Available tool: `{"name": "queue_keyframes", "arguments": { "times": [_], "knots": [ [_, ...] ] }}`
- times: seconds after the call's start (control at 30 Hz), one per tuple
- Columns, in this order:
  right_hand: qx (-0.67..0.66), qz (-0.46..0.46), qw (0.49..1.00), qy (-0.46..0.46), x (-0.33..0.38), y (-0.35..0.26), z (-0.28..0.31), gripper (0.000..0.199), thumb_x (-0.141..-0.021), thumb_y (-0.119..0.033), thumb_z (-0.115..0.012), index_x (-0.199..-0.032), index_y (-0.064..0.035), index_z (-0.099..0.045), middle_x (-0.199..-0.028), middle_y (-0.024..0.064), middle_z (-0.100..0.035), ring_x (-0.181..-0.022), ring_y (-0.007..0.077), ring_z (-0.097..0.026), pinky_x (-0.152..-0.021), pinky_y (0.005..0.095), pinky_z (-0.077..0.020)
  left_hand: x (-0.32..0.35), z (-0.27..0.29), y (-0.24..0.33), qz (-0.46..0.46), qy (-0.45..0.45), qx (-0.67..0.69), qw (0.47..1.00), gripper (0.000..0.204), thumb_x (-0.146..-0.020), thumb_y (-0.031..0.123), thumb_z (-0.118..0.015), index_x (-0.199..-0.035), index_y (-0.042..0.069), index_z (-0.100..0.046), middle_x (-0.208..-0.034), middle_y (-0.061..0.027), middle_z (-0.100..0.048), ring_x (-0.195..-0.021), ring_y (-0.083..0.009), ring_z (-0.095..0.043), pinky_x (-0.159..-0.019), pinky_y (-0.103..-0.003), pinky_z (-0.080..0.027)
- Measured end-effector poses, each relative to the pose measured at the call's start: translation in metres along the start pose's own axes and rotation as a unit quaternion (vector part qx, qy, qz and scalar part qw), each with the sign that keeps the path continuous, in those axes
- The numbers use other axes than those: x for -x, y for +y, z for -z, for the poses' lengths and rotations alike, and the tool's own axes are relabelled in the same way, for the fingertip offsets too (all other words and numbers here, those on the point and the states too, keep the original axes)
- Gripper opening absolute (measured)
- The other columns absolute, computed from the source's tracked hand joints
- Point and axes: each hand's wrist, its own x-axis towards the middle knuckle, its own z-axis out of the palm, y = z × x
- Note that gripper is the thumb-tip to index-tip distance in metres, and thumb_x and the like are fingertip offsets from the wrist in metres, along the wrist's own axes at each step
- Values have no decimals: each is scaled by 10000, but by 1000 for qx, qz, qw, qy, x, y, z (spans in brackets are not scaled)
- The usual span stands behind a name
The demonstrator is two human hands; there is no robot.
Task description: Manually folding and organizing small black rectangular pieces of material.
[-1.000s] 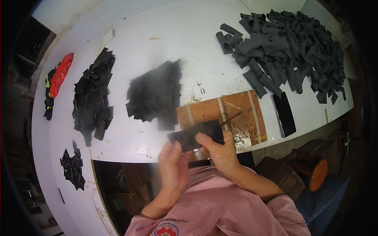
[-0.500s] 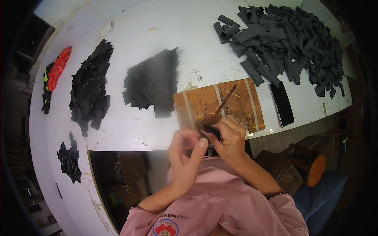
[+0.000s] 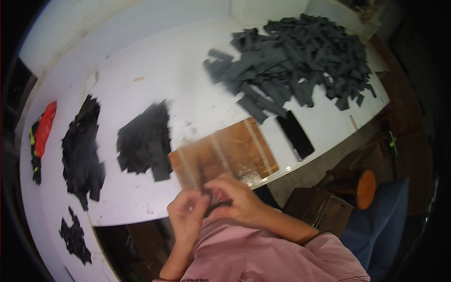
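My left hand [image 3: 187,216] and my right hand [image 3: 235,199] are pressed together close to my chest, just below the near edge of a brown wooden board [image 3: 225,157] on the white table [image 3: 155,70]. A small dark piece [image 3: 217,203] shows between the fingers of both hands; most of it is hidden and blurred. Above the board to the left lies a stack of flat black pieces [image 3: 144,141]. A big heap of dark grey strips [image 3: 300,61] covers the far right of the table.
A tall black pile [image 3: 82,150] and a smaller black pile [image 3: 74,237] lie at the left. A red and black cloth item [image 3: 41,136] is at the far left edge. A black flat slab [image 3: 295,134] lies right of the board. A cardboard box [image 3: 319,209] and round orange stool [image 3: 365,189] stand under the table.
A second ago I held a larger black piece up over the board. Both hands have since closed together and dropped toward my chest, and the view has shifted and blurred.
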Motion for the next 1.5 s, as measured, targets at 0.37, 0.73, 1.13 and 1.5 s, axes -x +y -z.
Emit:
{"name": "queue_keyframes", "arguments": {
  "times": [0.37, 0.73, 1.13, 1.5],
  "knots": [
    [224, 145, 955, 130, -14, 27, -18, 89, -646, 7, -570, -714, 1, -513, -666, 105, -441, -593, 237, -501, -524, 324, -419, -9, -18, 0, 21, 141, 39, 989, 56, -715, -45, -542, -749, -6, -522, -533, -11, -497, -373, -38, -392, -347, -181, -307],
    [-477, -253, 840, -49, 1, 33, -6, 63, -760, -49, -573, -784, 8, -562, -645, -5, -485, -551, 58, -429, -471, 198, -319, -11, -21, -11, -65, 76, 73, 992, 254, -693, -67, -533, -934, 12, -537, -671, -12, -519, -513, -64, -486, -437, -185, -373],
    [-462, -147, 874, 23, -8, 14, -7, 113, -795, -141, -588, -757, -46, -542, -781, 4, -469, -692, 90, -450, -610, 206, -371, -7, 7, 14, 213, -325, 562, 730, 398, -753, -43, -533, -1129, -14, -406, -704, -33, -550, -492, 9, -437, -394, -134, -302],
    [-18, 105, 990, 90, -37, -42, 24, 42, -746, 3, -555, -741, 8, -513, -766, 63, -528, -632, 108, -489, -542, 223, -382, -12, -31, 46, -232, 48, 11, 971, 125, -765, -17, -571, -885, 14, -582, -794, -56, -566, -656, -96, -501, -546, -192, -395]
  ]
}}
